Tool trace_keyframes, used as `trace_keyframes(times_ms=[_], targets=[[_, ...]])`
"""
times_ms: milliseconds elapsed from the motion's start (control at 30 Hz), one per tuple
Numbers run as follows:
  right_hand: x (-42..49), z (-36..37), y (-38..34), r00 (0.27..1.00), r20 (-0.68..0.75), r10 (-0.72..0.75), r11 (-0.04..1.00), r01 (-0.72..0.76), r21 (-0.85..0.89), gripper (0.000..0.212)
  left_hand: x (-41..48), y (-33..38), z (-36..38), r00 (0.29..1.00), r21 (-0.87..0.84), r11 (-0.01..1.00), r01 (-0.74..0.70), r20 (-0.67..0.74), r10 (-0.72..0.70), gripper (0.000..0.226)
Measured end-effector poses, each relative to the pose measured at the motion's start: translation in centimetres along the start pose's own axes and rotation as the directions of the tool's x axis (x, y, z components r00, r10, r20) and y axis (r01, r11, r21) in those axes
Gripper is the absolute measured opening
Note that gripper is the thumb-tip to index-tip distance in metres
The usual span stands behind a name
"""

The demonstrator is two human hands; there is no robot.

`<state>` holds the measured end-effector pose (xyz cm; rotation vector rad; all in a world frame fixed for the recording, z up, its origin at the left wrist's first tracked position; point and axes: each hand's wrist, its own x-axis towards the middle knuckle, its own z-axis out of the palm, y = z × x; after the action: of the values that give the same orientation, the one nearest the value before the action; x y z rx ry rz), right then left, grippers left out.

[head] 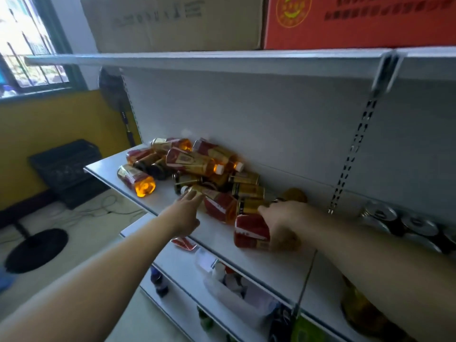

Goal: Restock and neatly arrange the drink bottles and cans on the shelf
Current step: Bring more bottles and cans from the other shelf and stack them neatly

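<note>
1. Down at far left, a round black fan base [37, 250] is standing on the floor, with a black plastic crate [66, 164] sitting beyond it against the yellow wall.
2. On the white metal shelf [172, 201], a loose pile of amber plastic drink bottles with red-and-gold labels [192, 161] is lying against the back panel, the bottles crossing one another. One stray bottle [135, 180] is lying apart at the pile's left.
3. We are holding our left hand [186, 213] open over the shelf. Its fingers are straight, and the fingertips are touching the neck end of a lying bottle [217, 203] at the pile's front. It is grasping nothing.
4. We are gripping a red-labelled bottle [250, 232] with our right hand [283, 223], fingers curled round it. It is lying on its side near the shelf's front edge.
5. Further right, silver-topped dark cans [394, 223] are sitting in a row on the same shelf.
6. Overhead, a brown cardboard box [172, 21] and a red printed carton [357, 21] are resting side by side.
</note>
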<state>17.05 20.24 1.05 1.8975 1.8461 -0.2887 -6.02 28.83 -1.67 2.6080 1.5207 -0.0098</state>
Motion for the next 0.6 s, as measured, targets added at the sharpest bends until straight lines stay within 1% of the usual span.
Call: trace_keyframes(times_ms=[67,100,133,167,200,267,300,367,433,533,600], targets=[[0.5,0.6,0.4,0.998,0.04,0.044,0.992,-0.039,-0.123,0.098,2.2,-0.7,0.2,0.998,0.076,0.995,-0.063,0.01,0.063,0.079],[0.6,1.0,0.9,0.994,0.068,0.08,0.986,-0.069,-0.155,0.105,3.3,-1.3,0.4,0.995,0.115,0.989,-0.093,0.03,0.09,0.079],[0.6,1.3,1.5,0.989,0.092,0.113,0.985,-0.1,-0.137,0.109,4.2,-1.9,0.7,0.993,0.15,0.982,-0.113,0.053,0.106,0.08],[0.4,1.6,2.2,0.985,0.11,0.134,0.99,-0.127,-0.067,0.108,5.1,-2.6,1.0,0.991,0.181,0.976,-0.122,0.073,0.111,0.08],[0.1,1.9,2.9,0.984,0.115,0.138,0.989,-0.142,0.031,0.102,5.8,-3.4,1.4,0.99,0.214,0.968,-0.132,0.084,0.117,0.082],[-0.7,2.0,3.6,0.987,0.105,0.124,0.973,-0.142,0.184,0.084,7.2,-4.6,2.1,0.983,0.295,0.938,-0.181,0.077,0.166,0.086],[-1.2,1.8,3.7,0.987,0.098,0.127,0.963,-0.146,0.225,0.075,7.7,-5.0,2.2,0.977,0.324,0.922,-0.213,0.066,0.202,0.088],[-2.3,0.9,3.3,0.984,0.084,0.158,0.943,-0.175,0.282,0.061,8.7,-5.8,2.2,0.959,0.326,0.904,-0.277,0.035,0.281,0.09],[-3.6,-0.3,2.5,0.974,0.052,0.223,0.909,-0.226,0.351,0.061,9.4,-6.7,2.0,0.936,0.302,0.891,-0.339,0.009,0.353,0.087],[-5.5,-2.6,1.0,0.936,-0.106,0.336,0.853,-0.255,0.456,0.07,10.0,-8.2,2.1,0.883,0.298,0.839,-0.456,0.035,0.468,0.083],[-6.3,-4.0,-0.4,0.898,-0.187,0.399,0.815,-0.254,0.521,0.073,10.2,-9.2,1.7,0.849,0.244,0.819,-0.52,0.047,0.526,0.079]])
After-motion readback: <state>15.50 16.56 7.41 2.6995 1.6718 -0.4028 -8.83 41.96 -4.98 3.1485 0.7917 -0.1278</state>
